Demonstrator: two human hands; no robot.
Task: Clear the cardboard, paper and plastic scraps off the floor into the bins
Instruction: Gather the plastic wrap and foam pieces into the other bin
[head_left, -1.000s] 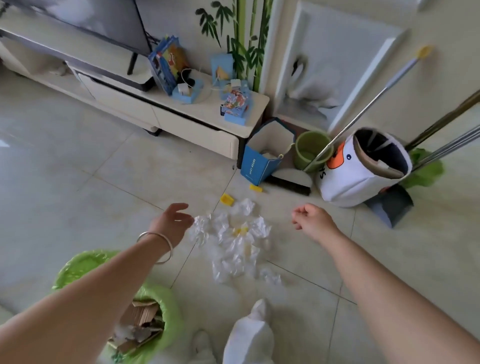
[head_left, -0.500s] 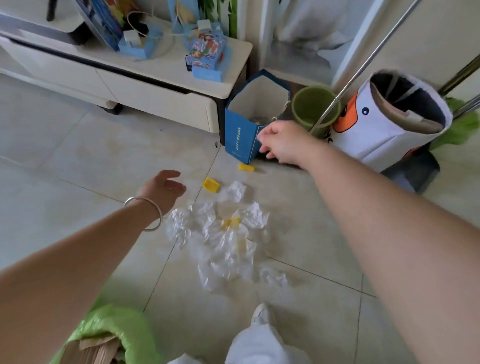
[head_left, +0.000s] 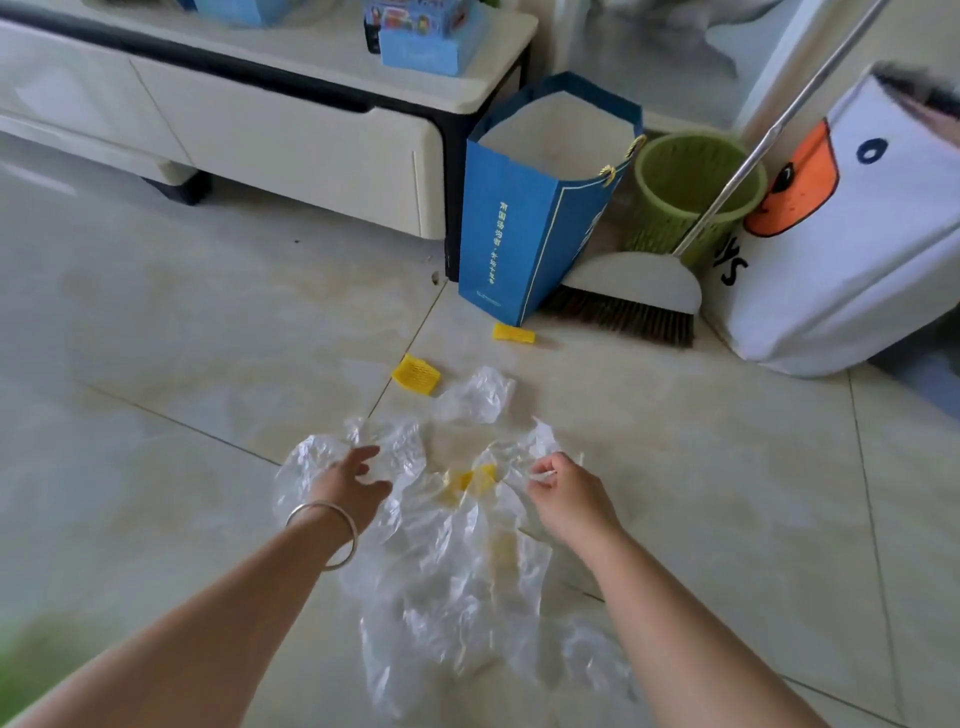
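A heap of crumpled clear plastic scraps (head_left: 447, 561) lies on the tiled floor in front of me, with yellow foam-net pieces (head_left: 415, 373) among and beyond it. My left hand (head_left: 350, 480), a bangle on its wrist, rests on the left side of the heap with fingers spread. My right hand (head_left: 563, 493) pinches a bit of clear plastic at the heap's right edge. Beyond stand an open blue paper bag (head_left: 511, 234), a small green bin (head_left: 691, 192) and a white duck-print fabric bin (head_left: 852, 244).
A broom (head_left: 631, 296) leans against the green bin, its handle slanting up right. A cream TV cabinet (head_left: 291, 135) with blue boxes on top runs along the back left. A blurred green bin liner (head_left: 21, 670) shows at the bottom left corner.
I have moved closer to the floor. My right hand dropped from near the blue bag down to the plastic heap and closed on a piece. My left hand came down onto the heap.
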